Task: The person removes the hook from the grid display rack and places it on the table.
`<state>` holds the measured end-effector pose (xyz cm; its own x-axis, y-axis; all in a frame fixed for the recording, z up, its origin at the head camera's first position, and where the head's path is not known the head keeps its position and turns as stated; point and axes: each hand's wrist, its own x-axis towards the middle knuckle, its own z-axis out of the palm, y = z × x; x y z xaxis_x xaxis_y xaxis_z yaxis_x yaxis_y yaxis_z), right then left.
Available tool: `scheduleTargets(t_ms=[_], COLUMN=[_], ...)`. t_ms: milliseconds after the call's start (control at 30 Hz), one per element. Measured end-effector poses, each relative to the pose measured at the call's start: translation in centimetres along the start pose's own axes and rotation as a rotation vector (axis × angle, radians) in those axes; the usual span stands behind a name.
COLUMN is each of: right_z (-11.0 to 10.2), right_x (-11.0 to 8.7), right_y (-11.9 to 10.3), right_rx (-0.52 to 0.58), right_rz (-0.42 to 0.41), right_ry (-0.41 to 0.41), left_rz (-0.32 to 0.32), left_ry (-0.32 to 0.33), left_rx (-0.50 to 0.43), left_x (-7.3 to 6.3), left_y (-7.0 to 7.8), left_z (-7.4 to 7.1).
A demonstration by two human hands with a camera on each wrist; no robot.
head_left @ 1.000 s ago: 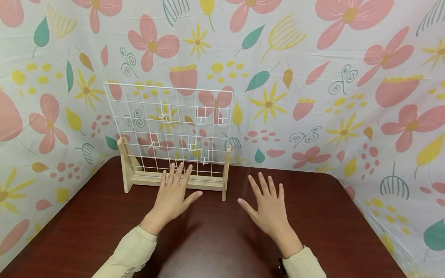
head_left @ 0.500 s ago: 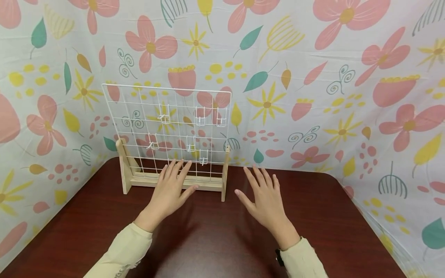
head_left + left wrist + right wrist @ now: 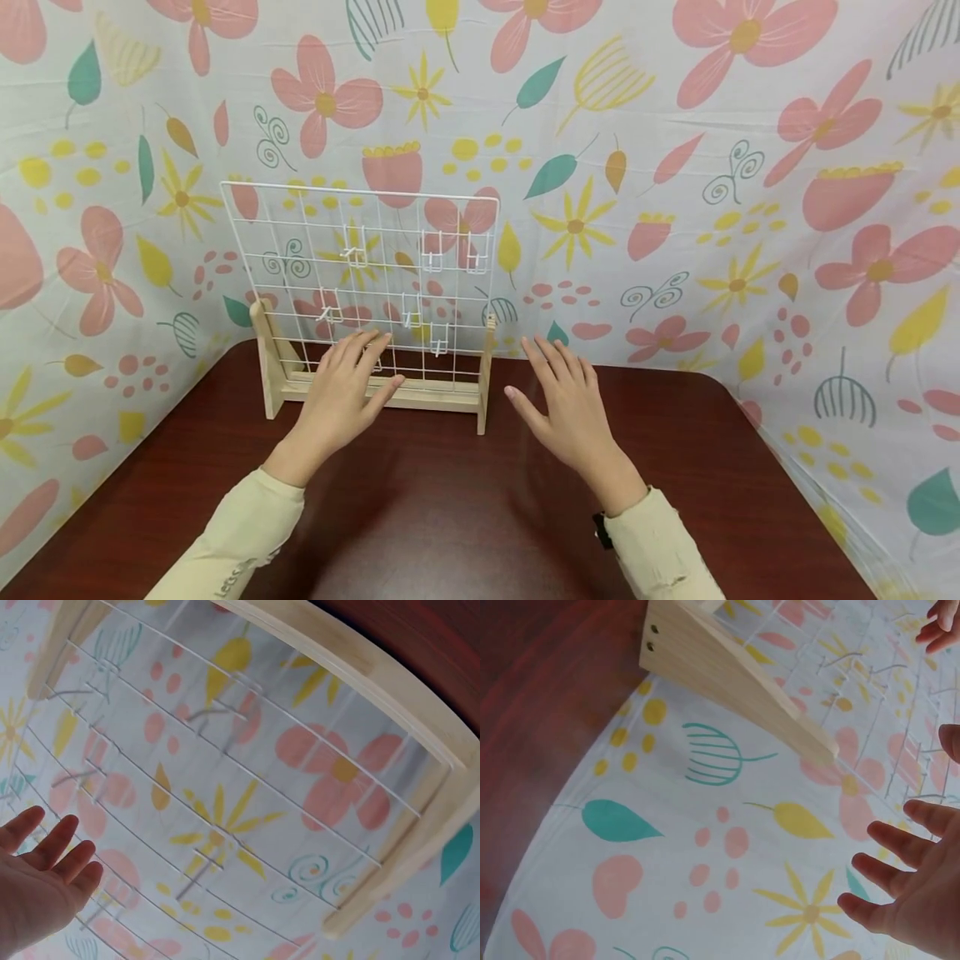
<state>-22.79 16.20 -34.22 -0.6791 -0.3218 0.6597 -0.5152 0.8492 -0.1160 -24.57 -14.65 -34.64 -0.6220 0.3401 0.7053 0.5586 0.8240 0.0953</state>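
A white wire grid rack (image 3: pixel 360 275) stands in a light wooden base (image 3: pixel 382 396) at the back left of the table. Several small white wire hooks hang on its mesh, among them a hook (image 3: pixel 352 252) high up and a hook (image 3: pixel 439 344) low down. My left hand (image 3: pixel 337 396) is held up in front of the rack, fingers spread and holding nothing; it overlaps the lower mesh in the head view. My right hand (image 3: pixel 572 408) hovers right of the rack, fingers extended, also with nothing in it. In the left wrist view, the left hand (image 3: pixel 45 885) appears beside the mesh.
The dark red-brown table (image 3: pixel 450 517) reaches back to a flower-printed cloth (image 3: pixel 637 167) that hangs behind and at both sides. One wooden upright (image 3: pixel 487 375) of the base stands between the two hands. A dark band (image 3: pixel 602 530) circles the right wrist.
Over the last second my left hand has drawn left and slightly up. My right hand has risen a little. The rack and its hooks stay in place, with a slight shift of the head view.
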Motion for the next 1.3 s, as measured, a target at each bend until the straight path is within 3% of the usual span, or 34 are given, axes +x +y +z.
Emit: scheduleTargets(t_ms=[233,533,967,1300], right_z=[-0.5,-0.9,-0.7,-0.5], right_x=[1.3,3.0,5.1,7.3], right_y=[0.0,-0.2,-0.8,-1.5], right_rx=[0.051,0.129,0.243,0.28], right_rz=[-0.04,-0.07,-0.106,-0.145], right_ry=[0.056,0.142,0.259,0.338], left_rz=[0.041,0.046,-0.05,-0.147], left_ry=[0.109,0.201,0.308,0.391], left_rx=[-0.021,-0.061,-0.105,-0.196], left_x=[-0.1,0.2,0.9,1.4], left_y=[-1.7,-3.7,-5.7,-6.8], left_z=[-0.8,-2.2,-4.3,-4.5])
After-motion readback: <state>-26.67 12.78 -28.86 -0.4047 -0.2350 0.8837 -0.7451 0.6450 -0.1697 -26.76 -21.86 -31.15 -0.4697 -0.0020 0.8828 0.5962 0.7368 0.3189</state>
